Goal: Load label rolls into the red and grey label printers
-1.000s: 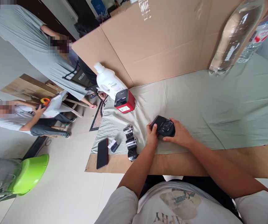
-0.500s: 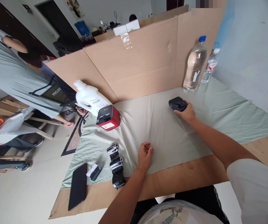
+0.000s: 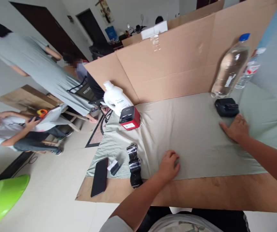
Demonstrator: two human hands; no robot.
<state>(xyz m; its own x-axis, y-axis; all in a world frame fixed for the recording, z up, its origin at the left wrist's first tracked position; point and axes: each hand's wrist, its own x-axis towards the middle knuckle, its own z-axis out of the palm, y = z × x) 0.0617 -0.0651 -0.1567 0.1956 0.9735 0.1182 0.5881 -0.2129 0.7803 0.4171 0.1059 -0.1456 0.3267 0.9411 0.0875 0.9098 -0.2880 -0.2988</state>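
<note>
Soft, even daylight fills your view, bright enough to flatten shadows to faint smudges under your hands on the pale cloth [image 3: 196,135]. Wide-angle distortion bends the cardboard screen [image 3: 177,64] and stretches the edges, where the green tub [image 3: 0,199] and the far right corner blur.

A small black rectangular plastic device [image 3: 226,107] with rounded corners lies flat on the pale green cloth [image 3: 191,135] covering the counter, at about two o'clock in the view. It rests free, with its lid closed. It lies just in front of the base of a clear plastic bottle with a blue cap [image 3: 230,69], which stands at its twelve o'clock.
</note>
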